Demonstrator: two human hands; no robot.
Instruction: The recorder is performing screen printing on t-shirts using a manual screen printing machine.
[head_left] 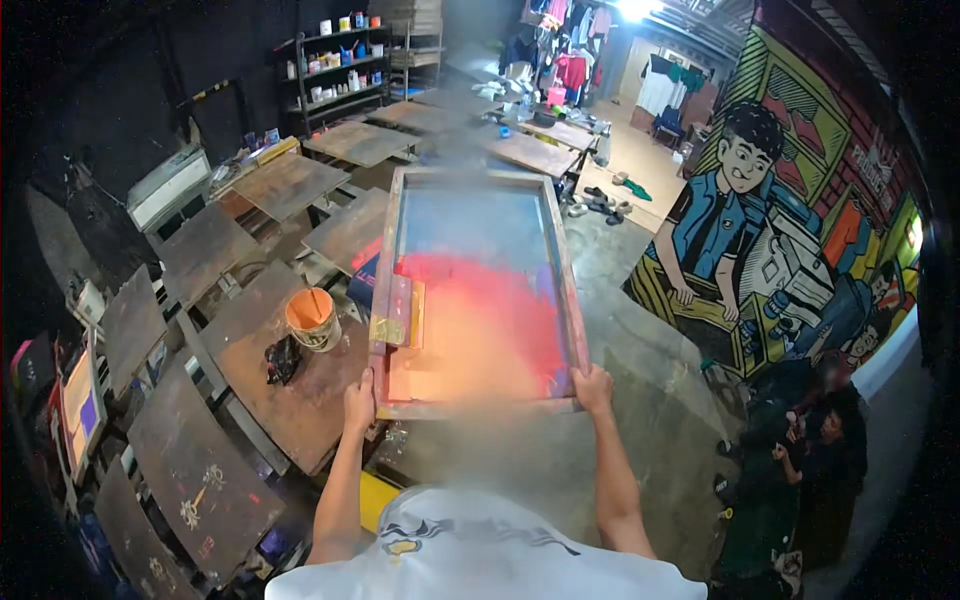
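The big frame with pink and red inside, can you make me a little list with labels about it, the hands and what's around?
Held thing: rectangular frame
Inside it: panel, grey-blue at the far end, pink-red and orange nearer
Left hand: grips the near left corner
Right hand: grips near the near right corner
Left of frame: orange bucket on a brown board, black crumpled bundle beside it
Right wall: colourful mural with a painted figure
Unclear: a blurry strip crosses the picture's middle
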